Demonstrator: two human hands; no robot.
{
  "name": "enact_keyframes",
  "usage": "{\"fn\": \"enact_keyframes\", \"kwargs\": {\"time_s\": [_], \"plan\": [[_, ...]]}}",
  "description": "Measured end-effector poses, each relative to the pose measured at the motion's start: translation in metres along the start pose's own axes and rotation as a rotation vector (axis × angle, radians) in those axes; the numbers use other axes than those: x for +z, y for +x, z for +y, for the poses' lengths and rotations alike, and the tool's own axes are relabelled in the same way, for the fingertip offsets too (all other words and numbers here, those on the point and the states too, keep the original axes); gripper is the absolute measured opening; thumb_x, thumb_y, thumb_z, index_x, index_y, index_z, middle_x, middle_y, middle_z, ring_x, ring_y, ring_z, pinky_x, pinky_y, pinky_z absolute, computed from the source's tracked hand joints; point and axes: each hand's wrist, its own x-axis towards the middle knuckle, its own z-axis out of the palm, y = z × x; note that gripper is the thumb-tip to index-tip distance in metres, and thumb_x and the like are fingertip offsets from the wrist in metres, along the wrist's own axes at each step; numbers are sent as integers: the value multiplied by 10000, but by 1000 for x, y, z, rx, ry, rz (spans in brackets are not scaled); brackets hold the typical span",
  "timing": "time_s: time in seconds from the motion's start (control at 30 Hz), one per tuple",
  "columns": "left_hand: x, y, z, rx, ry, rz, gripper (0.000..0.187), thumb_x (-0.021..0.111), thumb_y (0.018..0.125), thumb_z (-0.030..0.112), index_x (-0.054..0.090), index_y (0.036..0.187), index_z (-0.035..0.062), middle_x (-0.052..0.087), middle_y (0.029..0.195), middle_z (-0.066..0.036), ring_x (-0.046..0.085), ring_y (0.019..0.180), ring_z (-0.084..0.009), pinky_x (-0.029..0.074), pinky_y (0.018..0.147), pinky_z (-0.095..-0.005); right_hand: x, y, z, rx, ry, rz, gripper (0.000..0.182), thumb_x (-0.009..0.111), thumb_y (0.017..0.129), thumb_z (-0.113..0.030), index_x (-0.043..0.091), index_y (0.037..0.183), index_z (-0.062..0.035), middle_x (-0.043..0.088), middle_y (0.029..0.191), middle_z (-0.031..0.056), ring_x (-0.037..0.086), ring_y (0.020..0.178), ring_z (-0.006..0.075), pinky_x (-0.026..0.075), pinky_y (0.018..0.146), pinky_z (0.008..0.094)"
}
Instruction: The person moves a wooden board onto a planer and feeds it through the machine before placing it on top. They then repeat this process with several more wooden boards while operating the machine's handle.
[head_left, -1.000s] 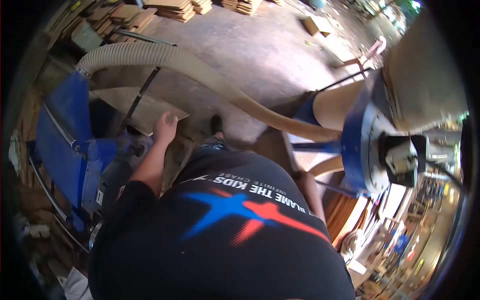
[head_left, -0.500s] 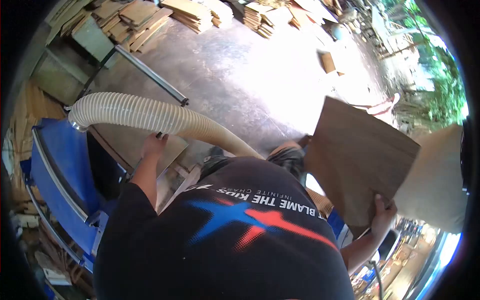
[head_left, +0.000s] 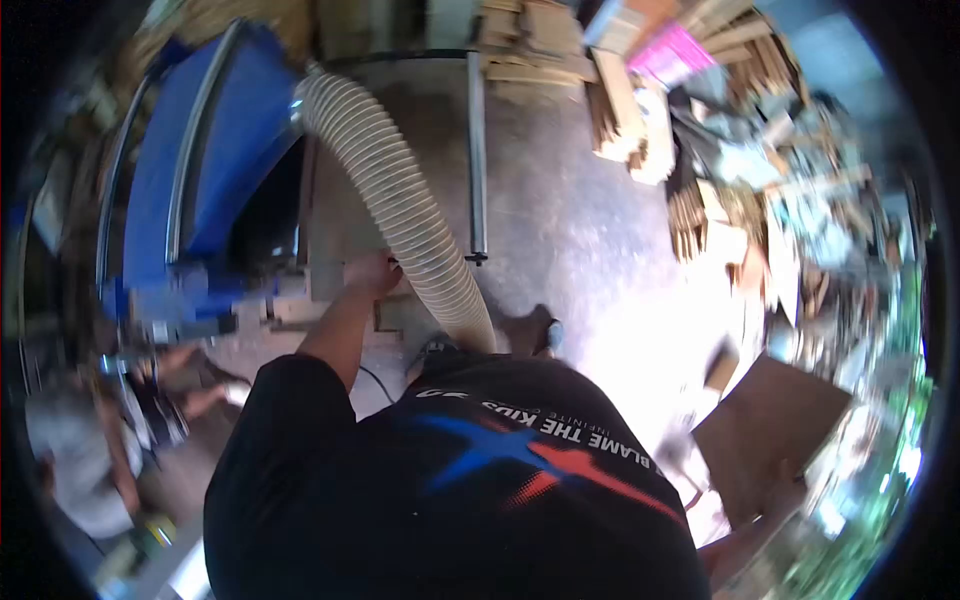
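Your right hand grips a flat brown rectangular board inward of its fingers; left hand, I can't tell.

The panel at the right fingers is brown. Just beside the left fingers, the hose is ribbed cream; beyond them, the machine cover is blue. Between left and right fingers, the black shirt bears blue, red and white print.

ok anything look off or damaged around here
Nothing plainly damaged or spilled, though much is blurred. The scrap heap on the right, beyond the brown board in the right hand, looks untidy: pieces lie jumbled at odd angles.
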Motion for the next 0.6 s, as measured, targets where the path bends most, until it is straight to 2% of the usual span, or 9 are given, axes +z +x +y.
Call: {"fn": "enact_keyframes", "kwargs": {"time_s": [0.1, 0.13, 0.2, 0.23, 0.3, 0.37, 0.43, 0.53, 0.6], "plan": [[41, 1, -10, 70, 74, 345, 398, 647, 875, 415, 697, 1178, 162, 709, 1142, -145, 660, 1108, -342, 517, 979, -442, 152, 149, 57, -388, 164, -245, 429, 692, 914, -336, 714, 963, 90, 724, 875, 217, 676, 773, 357, 529, 701, 464], [51, -6, -9, 109, 136, 508, 395, 653, 874, 384, 688, 1191, 151, 704, 1143, -153, 653, 1117, -355, 511, 988, -441, 216, 208, 87, -627, -103, -267, 376, 703, 904, -304, 733, 953, 67, 741, 879, 191, 707, 783, 329, 540, 675, 459], [68, -36, 19, -97, -163, 650, 417, 653, 876, 338, 656, 1237, 129, 689, 1169, -167, 614, 1174, -380, 490, 1019, -456, 343, 294, 107, -578, 63, -458, 389, 761, 832, -312, 750, 1003, 38, 752, 887, 151, 717, 841, 275, 578, 793, 405], [74, -57, 39, -175, -299, 708, 430, 653, 877, 315, 640, 1259, 118, 682, 1181, -174, 594, 1202, -392, 480, 1034, -464, 368, 277, 71, -323, 326, -497, 354, 783, 789, -328, 783, 981, -30, 761, 902, 151, 721, 822, 275, 575, 753, 421], [108, -89, 68, -403, -697, 515, 483, 687, 869, 277, 622, 1294, 57, 614, 1313, -223, 575, 1227, -410, 466, 1039, -471, 368, 248, -3, -245, 117, -629, 427, 752, 749, -295, 729, 983, 61, 741, 896, 157, 698, 834, 257, 559, 748, 412], [159, -114, 82, -525, -277, 325, 532, 706, 869, 292, 596, 1343, 77, 631, 1303, -211, 597, 1211, -393, 466, 1046, -457, 484, 268, 32, -223, 320, -718, 462, 765, 755, -311, 706, 994, 81, 725, 908, 168, 669, 767, 220, 552, 679, 392], [169, -140, 110, -428, -218, 142, 574, 706, 870, 341, 579, 1375, 101, 643, 1297, -199, 622, 1188, -364, 479, 1030, -452, 569, 265, 56, -239, 354, -747, 441, 755, 783, -340, 712, 932, 73, 738, 927, 200, 715, 806, 286, 569, 697, 435], [171, -142, 134, -534, -459, 320, 483, 671, 883, 345, 642, 1291, 87, 670, 1231, -207, 639, 1141, -375, 493, 995, -467, 565, 257, 21, -202, 297, -828, 444, 755, 785, -345, 713, 940, 69, 738, 935, 200, 716, 811, 288, 568, 706, 435], [138, -128, 149, -385, -323, 350, 377, 634, 896, 330, 706, 1131, 44, 701, 1110, -221, 660, 1057, -395, 511, 935, -488, 566, 267, -2, -219, 283, -855, 447, 755, 786, -348, 714, 946, 67, 739, 939, 201, 716, 815, 289, 568, 711, 435]]}}
